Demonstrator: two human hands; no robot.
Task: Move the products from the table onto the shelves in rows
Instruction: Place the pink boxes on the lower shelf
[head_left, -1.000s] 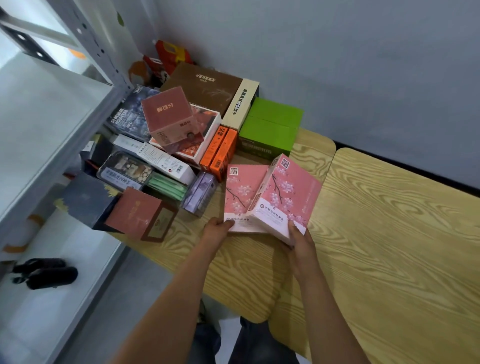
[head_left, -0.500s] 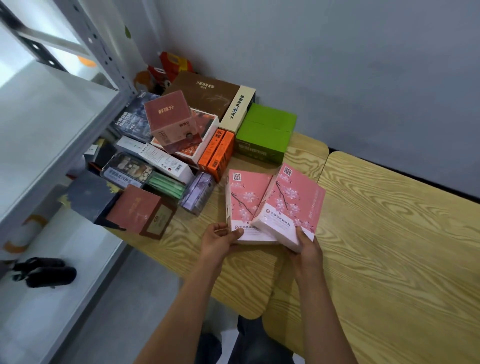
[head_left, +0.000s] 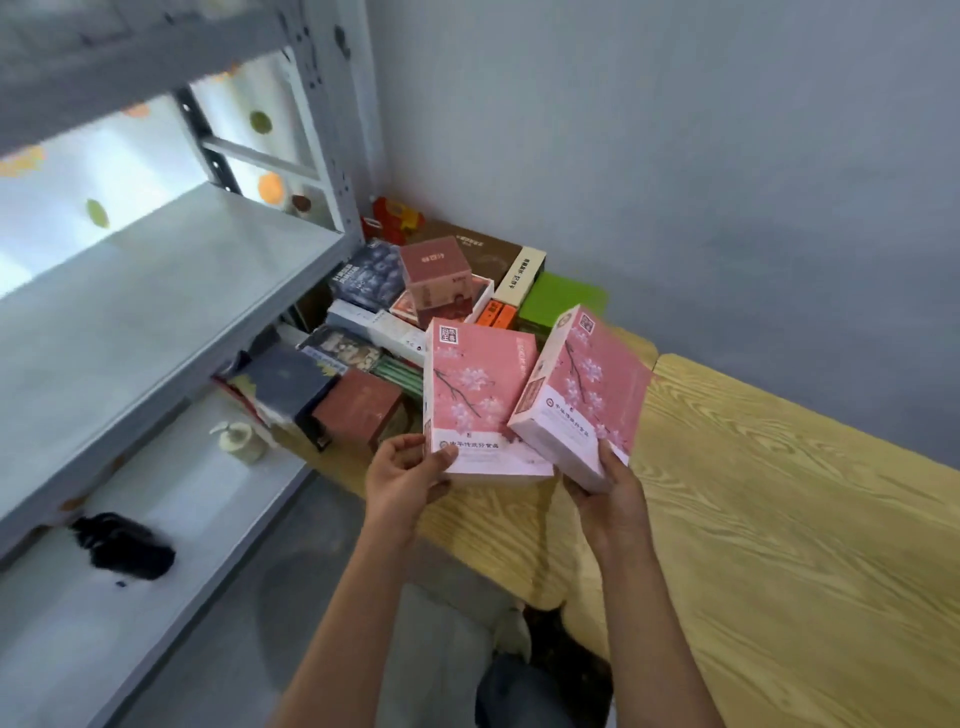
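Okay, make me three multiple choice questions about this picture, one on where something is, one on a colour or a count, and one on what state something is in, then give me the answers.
1. Where does the green box lie?
A. on the lower shelf
B. at the far end of the table by the wall
C. in the left hand

2. How many pink blossom boxes are held?
A. one
B. two
C. three

3. What is the state of the two pink boxes?
A. lifted off the table, one in each hand
B. lying flat on the table
C. standing on the shelf

Answers:
1 B, it sits behind the orange boxes, near the grey wall.
2 B, the left pink box and the right pink box.
3 A, the left hand and the right hand each have a grip on a lower corner, above the table.
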